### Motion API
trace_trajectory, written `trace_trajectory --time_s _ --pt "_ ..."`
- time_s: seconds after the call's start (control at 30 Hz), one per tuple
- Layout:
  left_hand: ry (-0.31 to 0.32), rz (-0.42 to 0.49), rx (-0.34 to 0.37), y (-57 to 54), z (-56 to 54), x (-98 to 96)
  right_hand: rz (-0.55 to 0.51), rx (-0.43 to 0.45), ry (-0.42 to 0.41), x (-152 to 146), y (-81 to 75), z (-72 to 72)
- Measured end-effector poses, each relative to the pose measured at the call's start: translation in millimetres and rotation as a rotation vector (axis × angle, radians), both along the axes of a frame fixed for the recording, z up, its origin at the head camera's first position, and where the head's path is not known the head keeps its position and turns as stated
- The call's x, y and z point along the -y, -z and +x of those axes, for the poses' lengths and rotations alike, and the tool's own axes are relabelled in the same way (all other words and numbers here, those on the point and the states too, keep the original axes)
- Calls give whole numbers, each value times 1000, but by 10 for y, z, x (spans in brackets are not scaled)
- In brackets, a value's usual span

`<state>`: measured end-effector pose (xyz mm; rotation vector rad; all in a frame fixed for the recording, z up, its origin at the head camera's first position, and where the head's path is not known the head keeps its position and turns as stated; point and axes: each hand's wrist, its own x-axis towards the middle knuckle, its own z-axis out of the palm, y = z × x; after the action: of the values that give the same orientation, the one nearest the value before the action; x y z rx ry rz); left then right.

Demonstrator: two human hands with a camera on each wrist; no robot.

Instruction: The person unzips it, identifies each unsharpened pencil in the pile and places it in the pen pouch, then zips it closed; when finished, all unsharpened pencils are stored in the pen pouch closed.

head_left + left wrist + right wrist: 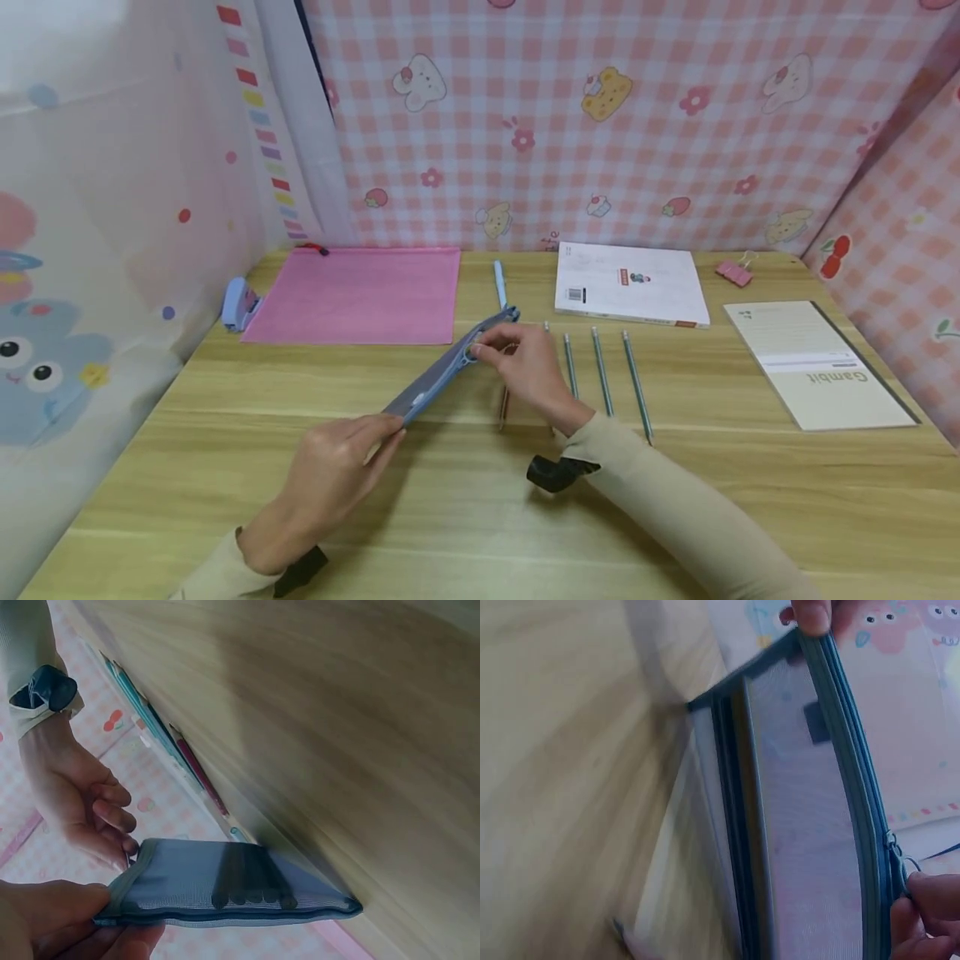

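A blue mesh zipper pouch (438, 375) is held tilted above the table between both hands. My left hand (330, 462) pinches its near corner between thumb and fingers. Farther along the zipper edge, my right hand (534, 367) pinches the zipper pull (904, 862) with thumb and forefinger. The zipper teeth look closed between the left hand and the slider. Through the mesh, several dark, round-ended sticks (255, 874) show, lying along the bottom of the pouch.
Several green pencils (602, 375) and a dark red pencil (505, 408) lie by the right hand. Behind are a light blue pen (499, 282), pink file bag (360, 296), blue stapler-like item (238, 304), white book (633, 283), pink binder clip (733, 273) and notebook (817, 367).
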<state>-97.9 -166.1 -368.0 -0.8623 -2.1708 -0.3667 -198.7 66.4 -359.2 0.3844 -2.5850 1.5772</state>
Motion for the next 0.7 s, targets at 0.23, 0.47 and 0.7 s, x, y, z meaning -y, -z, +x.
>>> trace_trajectory --time_s 0.23,0.47,0.7 --pt "-27 -17 53 1 12 58 25 -107 30 -49 18 -109" --pt "-57 -45 59 6 11 192 71 -142 61 -91 14 -147" --pt "-139 -56 124 30 -38 360 118 -163 71 -146 -3 -165"
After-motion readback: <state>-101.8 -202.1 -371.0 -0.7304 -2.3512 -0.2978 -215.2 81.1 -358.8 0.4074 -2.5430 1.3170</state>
